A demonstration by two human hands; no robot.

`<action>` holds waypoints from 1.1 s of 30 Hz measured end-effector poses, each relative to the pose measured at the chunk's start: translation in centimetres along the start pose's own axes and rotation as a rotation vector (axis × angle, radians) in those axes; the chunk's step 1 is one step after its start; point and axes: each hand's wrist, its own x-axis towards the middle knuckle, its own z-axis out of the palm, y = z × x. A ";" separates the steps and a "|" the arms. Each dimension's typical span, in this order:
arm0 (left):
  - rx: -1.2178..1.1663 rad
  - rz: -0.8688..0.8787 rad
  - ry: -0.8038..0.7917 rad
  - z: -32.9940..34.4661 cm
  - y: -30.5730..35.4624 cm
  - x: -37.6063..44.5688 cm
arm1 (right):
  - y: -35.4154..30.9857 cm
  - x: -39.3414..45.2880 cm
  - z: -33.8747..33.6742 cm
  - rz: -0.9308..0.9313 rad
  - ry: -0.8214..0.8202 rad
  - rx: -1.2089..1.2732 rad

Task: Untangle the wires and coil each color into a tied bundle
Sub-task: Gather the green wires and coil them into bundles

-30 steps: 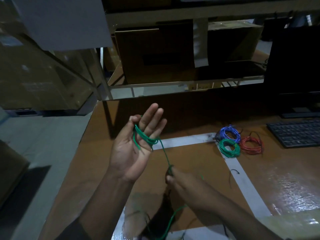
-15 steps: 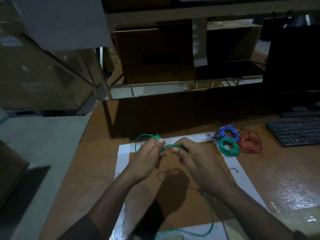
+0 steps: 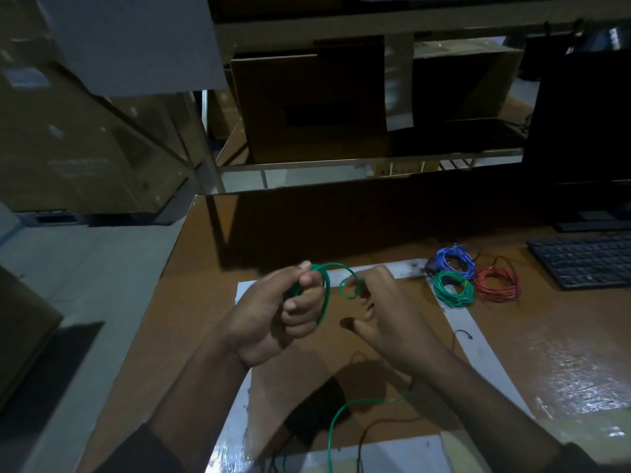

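Note:
My left hand (image 3: 276, 315) is curled around loops of a green wire (image 3: 326, 295) above the taped square on the table. My right hand (image 3: 389, 312) pinches the same wire just to the right, where it forms a small loop (image 3: 348, 288). The loose tail of the green wire (image 3: 341, 418) runs down under my right forearm toward the table's near edge. Three coiled bundles lie at the right of the square: blue (image 3: 456, 262), green (image 3: 453, 292) and red (image 3: 498, 283).
A black keyboard (image 3: 584, 261) and a dark monitor (image 3: 584, 131) stand at the far right. Thin black wires (image 3: 362, 445) lie near the front edge, and a short black piece (image 3: 462, 333) lies on the white tape. Shelves with cardboard boxes (image 3: 307, 107) rise behind the table.
My left hand, first raised open with wire across its palm, has dropped and curled around the loops. My right hand came up beside it and now pinches a small loop.

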 end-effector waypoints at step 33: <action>-0.004 0.471 0.174 3.6 2.4 0.4 | -2.5 -2.1 3.2 0.327 -0.351 0.024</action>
